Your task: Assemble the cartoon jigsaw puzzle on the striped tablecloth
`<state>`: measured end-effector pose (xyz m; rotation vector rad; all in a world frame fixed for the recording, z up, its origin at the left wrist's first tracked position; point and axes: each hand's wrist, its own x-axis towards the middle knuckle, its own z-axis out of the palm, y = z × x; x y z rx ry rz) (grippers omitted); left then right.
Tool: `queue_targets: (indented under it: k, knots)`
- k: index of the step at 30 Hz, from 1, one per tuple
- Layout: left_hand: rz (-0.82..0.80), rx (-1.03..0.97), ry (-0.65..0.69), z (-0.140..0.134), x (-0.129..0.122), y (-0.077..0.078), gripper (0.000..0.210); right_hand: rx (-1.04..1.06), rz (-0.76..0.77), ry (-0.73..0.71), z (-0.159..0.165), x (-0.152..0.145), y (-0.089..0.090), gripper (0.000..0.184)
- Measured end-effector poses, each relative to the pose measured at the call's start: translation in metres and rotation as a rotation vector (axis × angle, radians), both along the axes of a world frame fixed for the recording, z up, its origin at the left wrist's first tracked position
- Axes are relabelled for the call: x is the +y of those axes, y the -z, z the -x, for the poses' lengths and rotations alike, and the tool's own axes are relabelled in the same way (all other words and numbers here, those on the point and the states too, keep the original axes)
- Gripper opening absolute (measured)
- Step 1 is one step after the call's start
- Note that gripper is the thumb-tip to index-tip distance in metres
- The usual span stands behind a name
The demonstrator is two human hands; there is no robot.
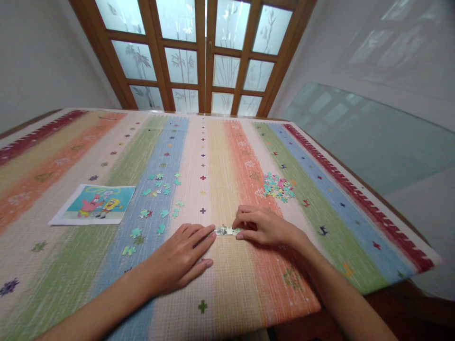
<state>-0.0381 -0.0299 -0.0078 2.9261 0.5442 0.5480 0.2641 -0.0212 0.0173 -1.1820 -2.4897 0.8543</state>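
A short strip of joined puzzle pieces [225,230] lies on the striped tablecloth [220,156] near the front edge. My left hand [179,258] rests flat, fingers together, its fingertips touching the strip's left end. My right hand [262,225] is curled over the strip's right end, pinching it with fingertips. Loose teal puzzle pieces [158,203] are scattered to the left of my hands. A heap of mixed puzzle pieces [278,186] sits just beyond my right hand.
A cartoon reference picture [94,204] lies flat at the left. Wooden doors with frosted glass panes [199,52] stand behind the table. A glass tabletop [373,137] extends at the right. The table's front edge [291,315] is close to me.
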Motion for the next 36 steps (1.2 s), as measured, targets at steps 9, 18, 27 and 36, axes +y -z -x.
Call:
queue_targets:
  k: [9, 18, 27, 36]
  knots:
    - [0.016, -0.012, 0.004, 0.0004, 0.0, 0.0008, 0.044, 0.003, -0.012, -0.013, 0.001, 0.0001, -0.0008, 0.006]
    - [0.015, -0.021, 0.002, 0.0, 0.0003, 0.0007, 0.044, 0.054, -0.029, -0.037, 0.0015, -0.0004, 0.0024, 0.014]
    - [0.013, -0.018, 0.001, -0.0004, 0.0003, 0.0005, 0.045, 0.057, -0.072, -0.042, 0.0013, 0.0001, 0.0041, 0.016]
    - [0.016, -0.03, -0.001, -0.0007, -0.0005, -0.0004, 0.046, 0.012, -0.059, -0.026, 0.0038, -0.0035, -0.0012, 0.016]
